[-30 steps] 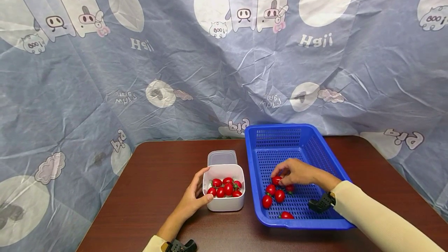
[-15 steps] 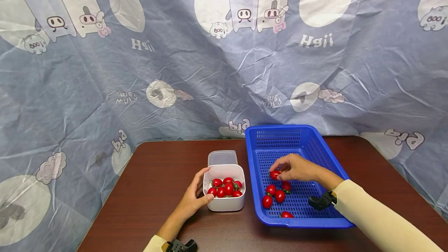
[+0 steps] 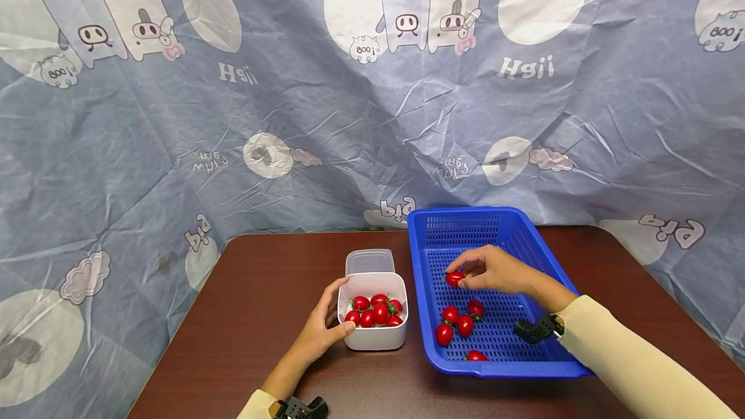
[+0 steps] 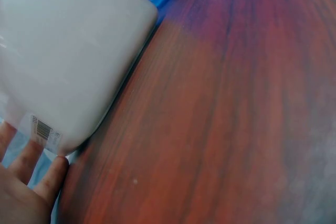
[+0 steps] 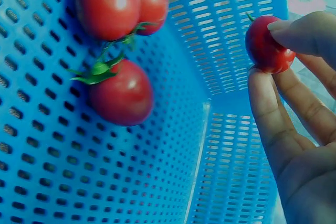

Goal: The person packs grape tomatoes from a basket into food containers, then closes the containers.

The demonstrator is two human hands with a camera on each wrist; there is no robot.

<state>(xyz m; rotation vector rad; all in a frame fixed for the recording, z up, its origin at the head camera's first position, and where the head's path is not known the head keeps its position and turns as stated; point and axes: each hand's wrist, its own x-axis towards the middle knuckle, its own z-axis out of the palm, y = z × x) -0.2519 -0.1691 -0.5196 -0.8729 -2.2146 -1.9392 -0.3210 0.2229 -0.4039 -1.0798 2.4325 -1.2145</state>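
Observation:
Thumb and fingertips of my right hand pinch a red cherry tomato above the floor of the blue basket. In the right wrist view that tomato, with a small green stem, sits between thumb and fingers. My left hand rests against the left side of a white plastic container, thumb near its front corner and a fingertip at the back rim. In the left wrist view, fairly straight fingers touch the container's wall beside a barcode label. Several cherry tomatoes lie inside the container.
More loose cherry tomatoes lie in the basket's near left part, one by the front wall. Behind the container is a translucent lid on the brown table. A patterned cloth hangs behind the table.
My right hand has moved up and slightly left in the head view, carrying the pinched tomato away from the others. The left hand and the container stay where they were.

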